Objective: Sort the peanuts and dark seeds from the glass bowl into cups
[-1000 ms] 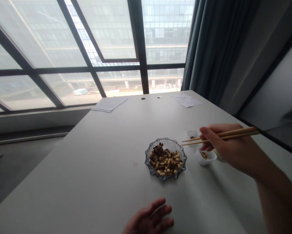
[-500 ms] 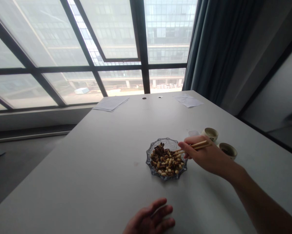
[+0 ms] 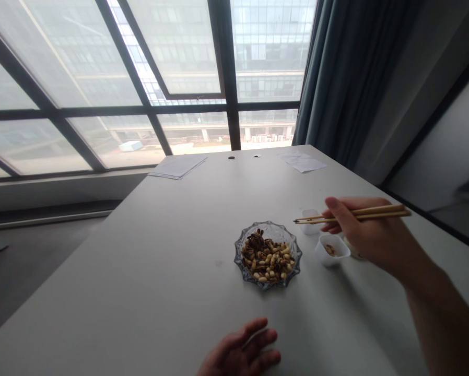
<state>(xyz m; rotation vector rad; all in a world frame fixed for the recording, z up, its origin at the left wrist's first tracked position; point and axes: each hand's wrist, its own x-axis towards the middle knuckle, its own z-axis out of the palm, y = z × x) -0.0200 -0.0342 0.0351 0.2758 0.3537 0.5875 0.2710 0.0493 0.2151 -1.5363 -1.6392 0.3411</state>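
Note:
My right hand (image 3: 363,224) is closed around a pair of wooden chopsticks (image 3: 375,212). Their tips, with a small dark piece pinched at the end, hover above and left of a translucent plastic cup (image 3: 309,228). A second plastic cup (image 3: 331,262) with some brownish bits inside stands below the hand. Left of these cups sits a scalloped glass bowl (image 3: 238,261) holding a mix of peanuts (image 3: 271,261) and dark striped seeds (image 3: 257,241). My left hand (image 3: 244,351) rests palm up near the front edge of the view, fingers spread, holding nothing.
A ceramic cup (image 3: 354,250) is mostly hidden behind my right hand. Papers (image 3: 177,167) lie at the white table's far left, with more sheets (image 3: 303,161) at the far right. Windows (image 3: 191,47) and a dark curtain (image 3: 336,78) stand beyond.
My right hand has lifted the chopsticks out of the glass bowl and moved right and up, to the plastic cups. The left hand stays put.

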